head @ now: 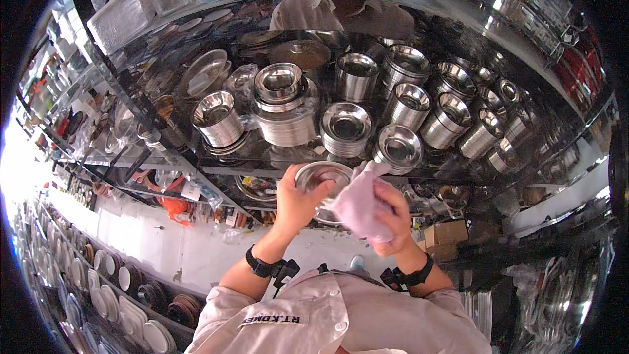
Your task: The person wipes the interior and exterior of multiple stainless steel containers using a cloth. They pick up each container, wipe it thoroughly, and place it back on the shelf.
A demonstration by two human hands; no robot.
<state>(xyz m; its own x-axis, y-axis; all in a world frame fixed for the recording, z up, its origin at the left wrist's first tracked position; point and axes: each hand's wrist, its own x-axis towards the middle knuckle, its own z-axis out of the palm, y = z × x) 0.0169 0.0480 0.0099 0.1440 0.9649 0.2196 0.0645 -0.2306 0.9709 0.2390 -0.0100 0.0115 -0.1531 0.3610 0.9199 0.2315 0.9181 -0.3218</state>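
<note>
My left hand (pixel 300 201) grips a shiny steel bowl (pixel 322 174) by its left side, the thumb over the rim. A pale pink cloth (pixel 363 204) is bunched in my right hand (pixel 395 216) and meets the bowl's right side. Both hands are in front of a shelf's near edge. Behind them on the dark, glossy shelf stand stacks of steel bowls, among them a central stack (pixel 346 130), a stack at the left (pixel 218 118) and a low one (pixel 398 150) just beyond the cloth. What touches the bowl's underside is hidden.
A large stack of steel dishes (pixel 287 125) partly wrapped in plastic and a brown-lidded pot (pixel 300 54) stand on the shelf. A black upright post (pixel 142 118) rises at the left. Cardboard boxes (pixel 444 236) sit low at the right. Plates fill a rack (pixel 110 300) at the lower left.
</note>
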